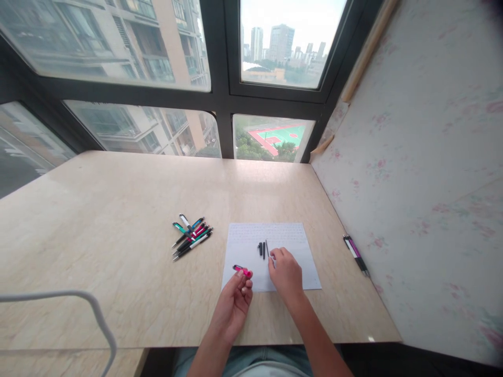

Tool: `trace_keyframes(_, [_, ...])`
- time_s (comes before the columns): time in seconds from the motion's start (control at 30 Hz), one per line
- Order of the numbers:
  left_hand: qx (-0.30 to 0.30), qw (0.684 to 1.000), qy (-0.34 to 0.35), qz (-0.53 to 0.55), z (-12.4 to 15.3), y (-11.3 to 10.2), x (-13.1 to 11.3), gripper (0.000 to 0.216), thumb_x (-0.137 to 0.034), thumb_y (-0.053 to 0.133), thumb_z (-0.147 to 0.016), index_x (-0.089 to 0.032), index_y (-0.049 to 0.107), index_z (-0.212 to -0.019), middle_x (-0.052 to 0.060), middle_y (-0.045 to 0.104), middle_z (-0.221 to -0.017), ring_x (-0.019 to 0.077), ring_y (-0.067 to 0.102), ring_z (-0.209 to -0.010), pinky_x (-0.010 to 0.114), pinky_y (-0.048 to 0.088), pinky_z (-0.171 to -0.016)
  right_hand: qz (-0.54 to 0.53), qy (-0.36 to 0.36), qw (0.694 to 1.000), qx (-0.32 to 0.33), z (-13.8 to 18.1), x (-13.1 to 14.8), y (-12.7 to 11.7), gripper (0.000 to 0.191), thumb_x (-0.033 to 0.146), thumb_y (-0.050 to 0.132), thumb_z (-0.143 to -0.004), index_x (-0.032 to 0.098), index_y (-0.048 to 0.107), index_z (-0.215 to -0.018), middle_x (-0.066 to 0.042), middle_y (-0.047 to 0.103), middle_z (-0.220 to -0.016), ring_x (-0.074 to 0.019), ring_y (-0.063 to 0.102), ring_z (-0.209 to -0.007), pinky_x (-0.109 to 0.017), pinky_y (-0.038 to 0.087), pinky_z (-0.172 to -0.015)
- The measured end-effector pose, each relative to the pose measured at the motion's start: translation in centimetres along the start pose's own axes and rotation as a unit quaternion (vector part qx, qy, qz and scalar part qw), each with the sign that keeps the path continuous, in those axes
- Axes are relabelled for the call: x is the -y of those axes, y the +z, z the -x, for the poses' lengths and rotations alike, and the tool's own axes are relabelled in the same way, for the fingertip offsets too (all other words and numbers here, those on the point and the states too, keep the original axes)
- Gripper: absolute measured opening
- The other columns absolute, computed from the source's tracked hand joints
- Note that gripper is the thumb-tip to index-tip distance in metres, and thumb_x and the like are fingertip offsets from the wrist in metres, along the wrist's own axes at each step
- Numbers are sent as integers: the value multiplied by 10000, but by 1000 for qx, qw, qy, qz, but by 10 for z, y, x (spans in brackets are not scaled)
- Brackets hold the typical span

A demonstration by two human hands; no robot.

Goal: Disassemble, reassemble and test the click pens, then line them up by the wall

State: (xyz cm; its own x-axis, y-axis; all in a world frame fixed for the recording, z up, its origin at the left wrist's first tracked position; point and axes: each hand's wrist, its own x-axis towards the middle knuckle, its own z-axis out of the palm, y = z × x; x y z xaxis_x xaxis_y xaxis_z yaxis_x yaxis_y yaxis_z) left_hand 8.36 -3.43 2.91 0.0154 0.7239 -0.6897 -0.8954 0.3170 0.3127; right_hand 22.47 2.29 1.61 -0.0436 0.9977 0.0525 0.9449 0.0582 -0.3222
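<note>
Pink, a pen barrel [242, 270] is pinched between thumb and fingertips of the left hand [234, 302] above the near left part of a white sheet [241, 246]; the right hand [286, 269], fingers bent, is at the near end of a thin dark rod [267, 248], and whether it grips the rod I cannot tell. Small black parts [263, 251] lie beside it, a pile of pens [192, 238] farther left, windows [288, 52] beyond

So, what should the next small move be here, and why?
Probably lift the thin dark stick with the right hand: its fingertips are right by it, though a grip is hard to tell. The stick and the black pen parts lie loose on the paper, and the left hand holds the pink pen part.
</note>
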Motion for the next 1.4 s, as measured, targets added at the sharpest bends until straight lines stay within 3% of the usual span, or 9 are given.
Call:
trace_keyframes(0.17, [9, 1000, 14, -15, -2, 0, 2, 92, -70, 541, -881, -83, 631, -866, 93, 666, -835, 76, 614, -599, 135, 525, -492, 43, 43, 998, 35, 1, 9, 2, 94, 254, 562, -860, 185, 624, -846, -83, 643, -886, -217, 618, -839, -263, 390, -586])
trace_keyframes(0.43, [12, 999, 29, -30, -5, -3, 2, 97, -57, 537, -875, -81, 624, -841, 96, 664, -838, 76, 610, -604, 134, 517, -489, 57, 94, 989, 97, -15, 19, 1, 182, 219, 492, -881, 143, 656, -866, -139, 668, -899, -234, 658, -817, -285, 418, -629])
trace_keyframes(0.67, [14, 999, 27, -22, -6, -5, 1, 77, -55, 557, -865, -83, 627, -846, 97, 663, -849, 79, 608, -609, 142, 519, -495, -2, 112, 992, 53, -5, 10, -11, 121, 220, 519, -815, 175, 625, -775, -72, 676, -810, -198, 641, -715, -259, 368, -572])
trace_keyframes(0.83, [44, 994, -41, 90, -5, -6, -3, 154, -89, 463, -927, -85, 613, -892, 85, 644, -837, 59, 590, -599, 126, 494, -486, -209, 51, 973, 78, 14, -9, -15, 84, 197, 521, -792, 192, 568, -723, -11, 631, -663, -158, 603, -632, -243, 396, -572])
trace_keyframes(1.0, [76, 981, -56, 168, -3, -6, -8, 226, -122, 376, -968, -102, 598, -931, 75, 619, -838, 46, 565, -587, 121, 471, -476, -393, -4, 917, 74, 36, -14, -28, 142, 223, 516, -821, 185, 607, -922, -34, 646, -796, -161, 608, -698, -236, 455, -570])
trace_keyframes(1.2, [88, 977, -60, 183, -1, -3, -9, 248, -137, 350, -979, -96, 589, -932, 65, 600, -807, 48, 563, -600, 121, 471, -490, -392, -61, 918, -4, 49, -4, -54, 119, 178, 513, -832, 191, 631, -840, -29, 604, -794, -136, 569, -663, -231, 463, -576])
trace_keyframes(1.4, [76, 990, -29, 113, -1, -2, -7, 224, -126, 401, -958, -96, 613, -892, 74, 624, -804, 55, 584, -606, 116, 484, -500, -342, -105, 933, -49, 53, 4, -58, 159, 105, 510, -819, 193, 637, -855, -24, 595, -801, -123, 530, -627, -236, 455, -587])
